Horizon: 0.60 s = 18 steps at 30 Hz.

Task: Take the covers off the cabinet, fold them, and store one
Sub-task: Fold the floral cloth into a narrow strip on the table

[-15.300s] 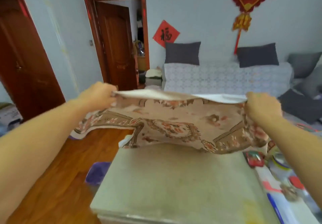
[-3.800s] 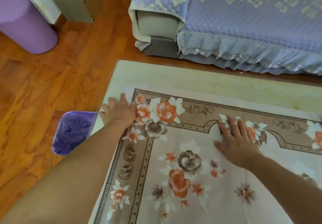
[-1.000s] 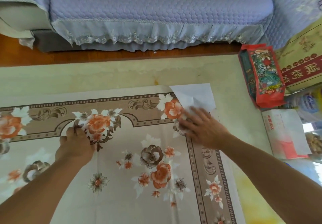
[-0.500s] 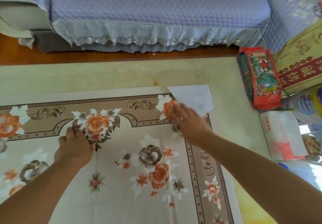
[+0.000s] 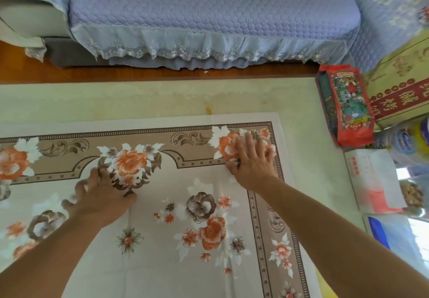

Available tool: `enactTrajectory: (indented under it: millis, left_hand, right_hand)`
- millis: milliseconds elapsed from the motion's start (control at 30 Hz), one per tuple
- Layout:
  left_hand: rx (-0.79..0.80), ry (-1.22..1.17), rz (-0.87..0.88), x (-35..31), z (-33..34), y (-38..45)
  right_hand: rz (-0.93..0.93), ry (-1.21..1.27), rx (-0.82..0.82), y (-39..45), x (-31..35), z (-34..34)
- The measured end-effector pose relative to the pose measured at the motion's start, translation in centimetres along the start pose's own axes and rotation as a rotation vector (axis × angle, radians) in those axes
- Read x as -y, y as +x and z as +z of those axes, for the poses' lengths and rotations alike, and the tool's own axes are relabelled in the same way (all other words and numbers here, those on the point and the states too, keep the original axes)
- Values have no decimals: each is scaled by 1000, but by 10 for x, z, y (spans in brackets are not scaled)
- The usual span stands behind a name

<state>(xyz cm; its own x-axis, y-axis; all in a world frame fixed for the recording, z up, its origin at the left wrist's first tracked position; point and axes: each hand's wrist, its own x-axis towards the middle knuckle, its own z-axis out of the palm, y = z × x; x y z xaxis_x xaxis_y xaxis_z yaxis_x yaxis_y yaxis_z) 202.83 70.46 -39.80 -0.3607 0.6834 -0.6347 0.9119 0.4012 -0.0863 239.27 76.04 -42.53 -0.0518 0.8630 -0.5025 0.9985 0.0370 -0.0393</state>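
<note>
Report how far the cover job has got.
Done: the floral cover lies spread flat on the cabinet top. In hand: left hand and right hand press it smooth. Left: no fold shows yet, nothing stored.

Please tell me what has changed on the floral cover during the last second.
The folded-back corner of the floral cover now lies flat; the right hand slid toward that corner and presses it with straight fingers. The left hand still rests on the cover, and the red package stayed in place.
</note>
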Motion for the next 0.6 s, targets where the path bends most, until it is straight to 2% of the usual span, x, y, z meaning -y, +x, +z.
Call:
enactTrajectory:
  millis: [167, 600]
  left_hand:
    - [37, -15, 34, 12, 8, 5]
    - [5, -57, 45, 3, 13, 1]
  right_hand:
    - [24, 19, 19, -4, -10, 10]
    - [31, 8, 28, -7, -16, 9]
